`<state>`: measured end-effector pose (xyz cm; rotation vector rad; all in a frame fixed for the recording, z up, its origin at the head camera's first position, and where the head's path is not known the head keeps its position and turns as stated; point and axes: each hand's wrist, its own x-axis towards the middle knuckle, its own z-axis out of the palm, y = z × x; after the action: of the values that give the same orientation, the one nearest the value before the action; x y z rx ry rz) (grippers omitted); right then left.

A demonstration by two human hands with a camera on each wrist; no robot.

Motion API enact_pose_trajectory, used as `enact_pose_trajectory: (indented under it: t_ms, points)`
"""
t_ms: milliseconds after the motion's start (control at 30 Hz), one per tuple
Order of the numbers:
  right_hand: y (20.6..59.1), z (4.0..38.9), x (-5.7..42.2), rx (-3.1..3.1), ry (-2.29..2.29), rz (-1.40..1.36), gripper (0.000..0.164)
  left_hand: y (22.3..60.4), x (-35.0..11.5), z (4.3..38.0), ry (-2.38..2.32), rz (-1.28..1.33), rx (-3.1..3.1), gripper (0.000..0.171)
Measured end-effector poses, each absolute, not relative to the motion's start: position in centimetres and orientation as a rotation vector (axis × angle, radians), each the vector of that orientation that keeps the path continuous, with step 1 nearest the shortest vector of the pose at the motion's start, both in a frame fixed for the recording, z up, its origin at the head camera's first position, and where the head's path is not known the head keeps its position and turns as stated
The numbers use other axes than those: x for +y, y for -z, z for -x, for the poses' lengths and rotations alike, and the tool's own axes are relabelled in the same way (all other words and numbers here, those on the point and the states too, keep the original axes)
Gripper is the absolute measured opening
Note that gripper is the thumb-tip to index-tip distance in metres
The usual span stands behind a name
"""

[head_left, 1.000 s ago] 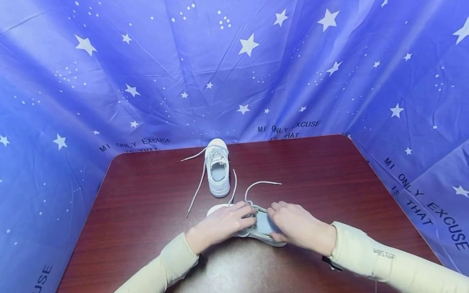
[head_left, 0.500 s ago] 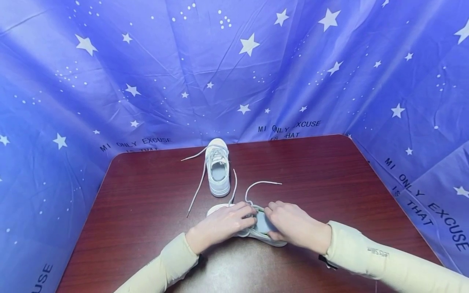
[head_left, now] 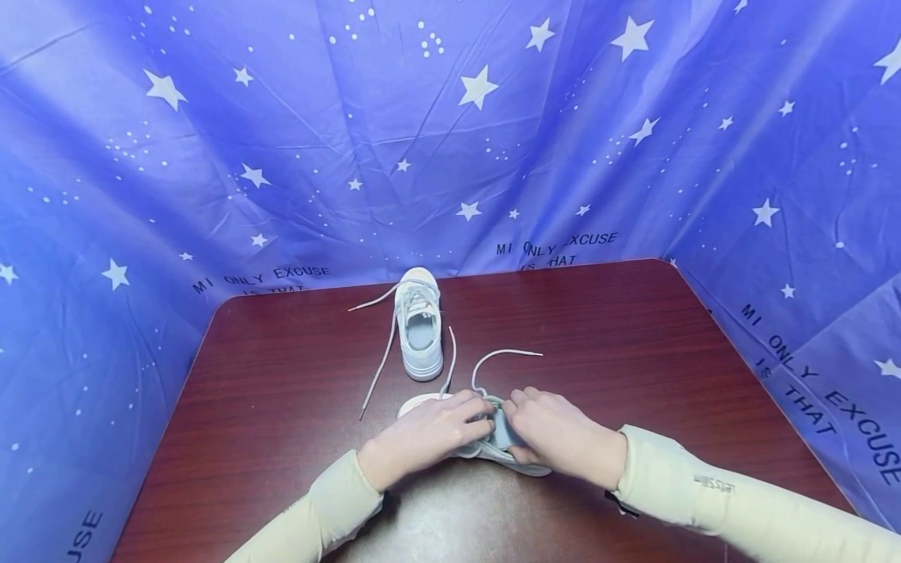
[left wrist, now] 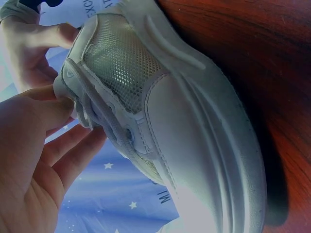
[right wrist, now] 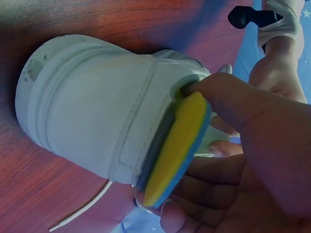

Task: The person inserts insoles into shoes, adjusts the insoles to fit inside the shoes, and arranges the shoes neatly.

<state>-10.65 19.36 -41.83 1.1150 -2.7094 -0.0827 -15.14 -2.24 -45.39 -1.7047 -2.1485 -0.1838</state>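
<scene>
A white lace-up sneaker (head_left: 522, 464) lies crosswise near me on the table, its toe to the left. My left hand (head_left: 436, 428) reaches over its front part; in the left wrist view the thumb and fingers pinch the upper edge of the tongue by the laces (left wrist: 104, 109). At the heel end, my right hand (head_left: 563, 435) grips an insole (right wrist: 177, 150), yellow underneath and blue on top. This insole sticks up at a slant out of the shoe's opening, over the heel collar. Its front part is hidden inside the shoe.
Another white sneaker (head_left: 422, 363) stands farther back, toe away from me, its loose laces trailing left. Two untied lace ends (head_left: 507, 351) of the near shoe stretch toward the back. A starry blue curtain (head_left: 394, 117) encloses the dark red table (head_left: 619, 328).
My right hand has shifted a little left along the shoe, toward its toe, with the insole. Less of the insole shows between the hands. My left hand holds its place.
</scene>
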Motion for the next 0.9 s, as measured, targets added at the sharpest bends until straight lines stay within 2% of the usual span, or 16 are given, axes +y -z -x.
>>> enact_pose_trajectory:
  t_ms: [167,400,667,900]
  points:
    - [41.6,10.6,19.6,-2.772,0.090,-1.094,0.039,45.4,-2.2,15.1,0.173,1.704,-2.145,0.016]
    - [40.5,10.5,20.1,-2.856,0.044,-1.056,0.037,45.1,-2.2,15.0,0.150,1.706,-2.150,0.017]
    - [39.0,10.0,20.9,-2.968,0.099,-1.035,0.048,45.0,-2.2,15.0,0.140,1.709,-2.169,0.019]
    - [39.4,9.7,20.9,-2.956,0.141,-1.057,0.054,45.0,-2.2,15.0,0.147,1.713,-2.178,0.019]
